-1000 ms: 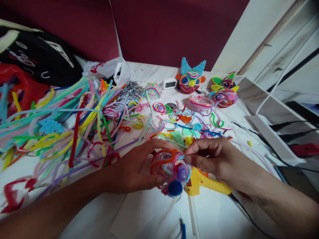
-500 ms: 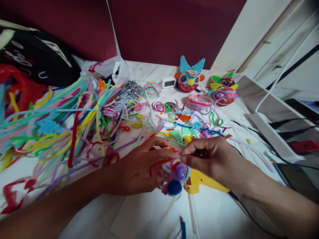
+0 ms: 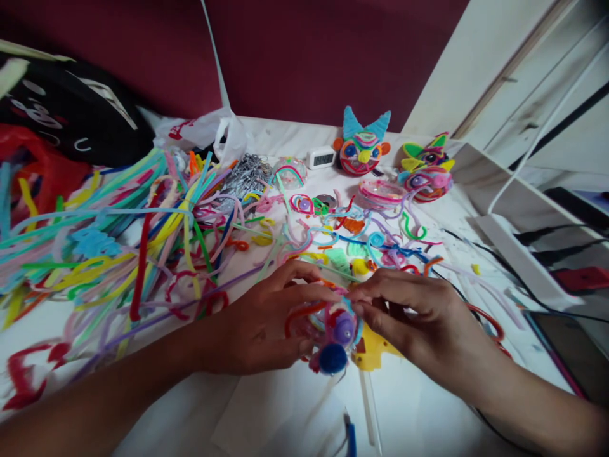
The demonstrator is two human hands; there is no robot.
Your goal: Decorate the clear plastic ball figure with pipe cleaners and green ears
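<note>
A clear round ornament (image 3: 342, 328) decorated with pipe cleaners, a purple disc and a dark blue ball sits low in the middle. My left hand (image 3: 266, 324) wraps round its left side, with the index finger along the top. My right hand (image 3: 409, 311) is at its upper right, thumb and index finger pinched near a pink part at the top edge. What lies between those fingertips is too small to make out. A yellow glue gun (image 3: 375, 349) lies partly hidden under my right hand.
Many loose pipe cleaners (image 3: 118, 247) cover the left. Behind stand a blue-eared decorated ball (image 3: 361, 152), another decorated ball (image 3: 428, 178) and a white clock (image 3: 321, 157). A power strip (image 3: 528, 260) and a phone (image 3: 566, 349) are at the right.
My right hand has shifted slightly right and turned, uncovering more of an orange-red pipe cleaner and covering more of the glue gun. My left hand stays where it was.
</note>
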